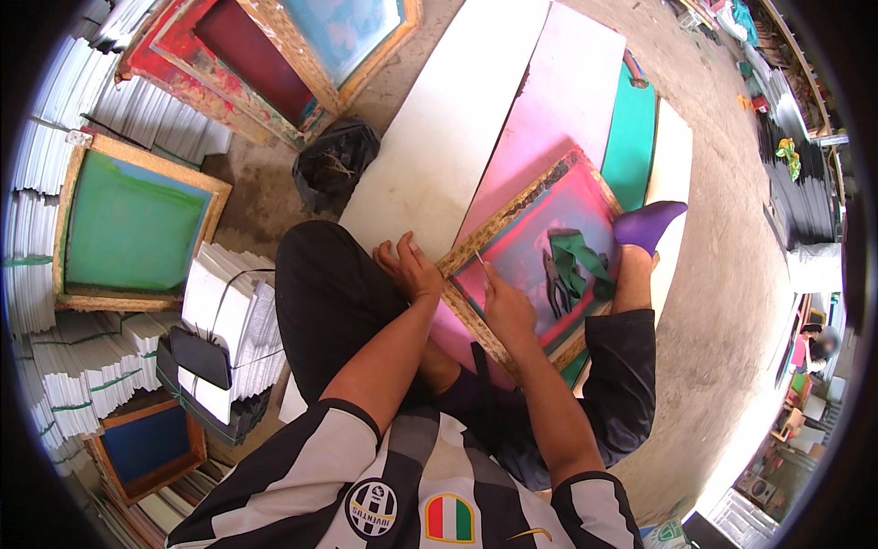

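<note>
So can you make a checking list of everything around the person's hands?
Surface: white board lying on a dusty concrete floor.
Job's things: wooden screen frame with pink mesh; pliers and green cloth lie on the mesh.
Clutter: black bag, paper stacks, more frames.
Grippers: left hand rests on the frame's corner; right hand pinches a thin small tool, too small to identify.
Cables: nothing seen.
Surroundings: purple shoe, shelves.

A green-meshed wooden frame (133, 224) lies beside stacked white sheets (224, 311) and a black bag (334, 160).
</note>
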Tool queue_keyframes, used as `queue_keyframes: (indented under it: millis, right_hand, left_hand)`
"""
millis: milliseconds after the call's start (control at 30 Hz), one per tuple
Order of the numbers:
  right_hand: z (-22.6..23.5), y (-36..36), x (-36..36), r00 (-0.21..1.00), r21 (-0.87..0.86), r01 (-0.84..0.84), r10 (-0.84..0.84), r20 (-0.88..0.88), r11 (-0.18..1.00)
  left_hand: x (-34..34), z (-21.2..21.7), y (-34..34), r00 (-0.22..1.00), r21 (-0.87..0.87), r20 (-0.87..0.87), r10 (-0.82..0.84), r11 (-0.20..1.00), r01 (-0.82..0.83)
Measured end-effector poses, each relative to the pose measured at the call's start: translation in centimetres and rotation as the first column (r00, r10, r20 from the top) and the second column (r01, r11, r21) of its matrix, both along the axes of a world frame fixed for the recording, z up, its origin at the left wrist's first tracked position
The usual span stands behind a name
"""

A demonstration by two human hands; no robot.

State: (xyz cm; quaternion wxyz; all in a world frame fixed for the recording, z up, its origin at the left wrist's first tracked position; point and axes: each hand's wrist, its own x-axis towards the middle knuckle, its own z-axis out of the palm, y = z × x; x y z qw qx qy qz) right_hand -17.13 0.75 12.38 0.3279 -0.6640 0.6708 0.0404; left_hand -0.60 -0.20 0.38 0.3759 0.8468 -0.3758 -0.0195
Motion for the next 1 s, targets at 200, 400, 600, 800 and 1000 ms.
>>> queue_keyframes:
  millis: [200, 400, 600, 800, 1000]
  right_hand:
    - [0.2, 0.0, 0.1, 1.000, 0.012, 0.002, -0.002, -0.018, 1.000]
    - [0.2, 0.1, -0.1, 1.000, -0.018, 0.002, -0.003, -0.004, 1.000]
    - [1.8, -0.7, 0.9, 0.993, 0.083, -0.041, 0.050, -0.108, 0.996]
    - [1.3, -0.6, 1.7, 0.988, 0.073, -0.071, 0.080, -0.131, 0.995]
    - [0.5, -0.3, 1.3, 0.987, 0.132, -0.084, 0.101, -0.124, 0.988]
  left_hand:
    - [-0.2, 0.2, 0.0, 1.000, 0.019, -0.024, 0.005, 1.000, -0.004]
    - [-0.3, 0.0, -0.1, 1.000, -0.004, -0.021, -0.008, 1.000, 0.008]
    - [-0.2, -0.4, 0.1, 1.000, 0.009, -0.016, -0.001, 1.000, 0.001]
    - [-0.5, 0.0, 0.1, 1.000, 0.078, -0.005, 0.015, 0.997, -0.015]
    - [-0.1, -0.6, 0.2, 1.000, 0.076, -0.019, 0.016, 0.997, -0.014]
